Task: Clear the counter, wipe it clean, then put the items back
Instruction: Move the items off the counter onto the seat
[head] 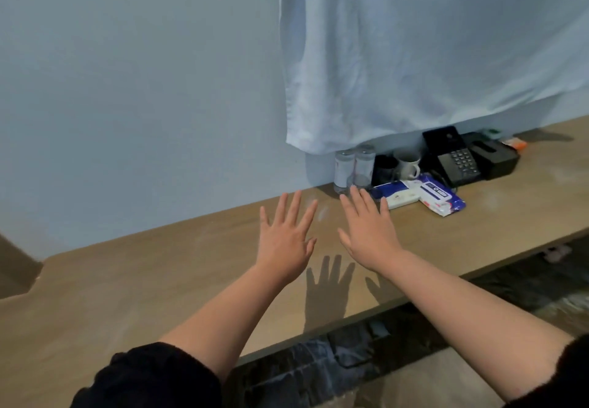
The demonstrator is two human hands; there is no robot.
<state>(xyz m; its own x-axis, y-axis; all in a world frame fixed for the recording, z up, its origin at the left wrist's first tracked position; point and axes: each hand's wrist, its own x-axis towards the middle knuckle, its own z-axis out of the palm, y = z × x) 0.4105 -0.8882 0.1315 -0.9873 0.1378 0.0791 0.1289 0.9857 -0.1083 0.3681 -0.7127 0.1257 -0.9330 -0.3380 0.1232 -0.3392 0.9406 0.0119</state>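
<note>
My left hand [287, 235] and my right hand [368, 227] hover side by side above the wooden counter [159, 280], palms down, fingers spread and straight, holding nothing. Beyond my right fingertips, against the wall, stand two clear jars [353, 165], a dark mug [384, 167] and a white mug [408, 162]. A blue and white wipes pack [424, 194] lies flat in front of them. Further right sit a black desk phone [455, 159] and a black tissue box [495, 156].
A white cloth [414, 51] hangs down the wall over the back of the items. A small orange and white object [513, 143] lies behind the tissue box. The counter's front edge [350, 320] runs diagonally, with dark floor below. A step in the counter is at far left.
</note>
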